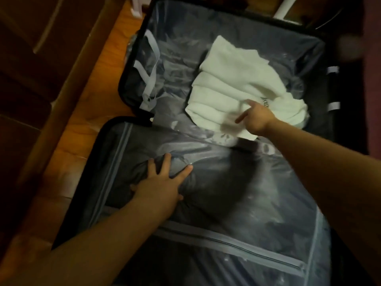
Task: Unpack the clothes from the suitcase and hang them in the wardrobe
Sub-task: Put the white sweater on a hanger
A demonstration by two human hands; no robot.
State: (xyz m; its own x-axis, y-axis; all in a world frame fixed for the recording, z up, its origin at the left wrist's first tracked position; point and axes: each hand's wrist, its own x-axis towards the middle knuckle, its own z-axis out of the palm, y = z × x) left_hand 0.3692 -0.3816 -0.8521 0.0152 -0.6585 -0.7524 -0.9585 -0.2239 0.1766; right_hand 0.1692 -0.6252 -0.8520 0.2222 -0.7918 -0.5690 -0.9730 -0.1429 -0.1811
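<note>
A dark suitcase (pixel 123 83) lies opened flat on the floor. A folded white garment (pixel 233 79) rests in its far half, on the grey lining. My right hand (pixel 256 118) lies on the near edge of that garment, thumb and index finger stretched out over the cloth; its other fingers are hidden. The near half is covered by a zipped grey divider (pixel 237 193) that bulges with what is packed beneath it. My left hand (pixel 162 180) presses flat on that bulge with fingers spread.
The suitcase sits on an orange-brown wooden floor (pixel 90 112). Dark wooden furniture (pixel 31 69) runs along the left. Loose grey packing straps (pixel 150 71) lie in the far half's left side. A white leg (pixel 283 8) stands beyond the far rim.
</note>
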